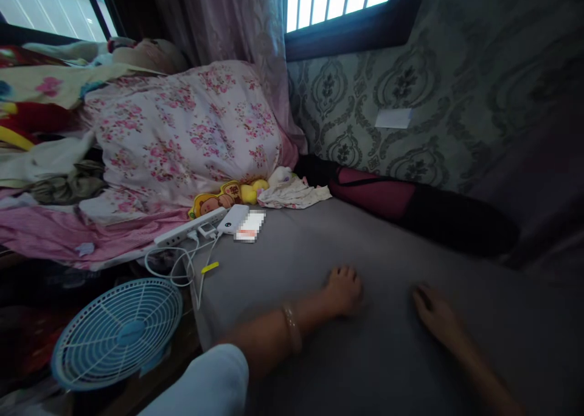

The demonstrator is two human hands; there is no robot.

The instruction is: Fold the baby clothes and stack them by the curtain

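Observation:
On the grey sheet (pixel 292 239), my left hand (pixel 345 289) rests palm down, its short-looking fingers slightly apart and nothing visible in it. A clear bracelet (pixel 292 328) circles that wrist. To its right, my right hand (pixel 435 312) lies low over the same sheet, somewhat blurred, with a gap between thumb and fingers and no object showing. Neither hand touches the other. Farther off to the left are a white device (pixel 233 219), a pixelated card-like item (pixel 250 226) and a small yellow strip (pixel 210 268).
A white power strip (pixel 189 227) with cables lies at the bed's left edge, above a blue fan (pixel 131 332). Behind are a floral cover (pixel 191 124), a yellow plush toy (pixel 254 191) and crumpled cloth (pixel 294 194). A long black and maroon bag (pixel 378 197) lies along the wall.

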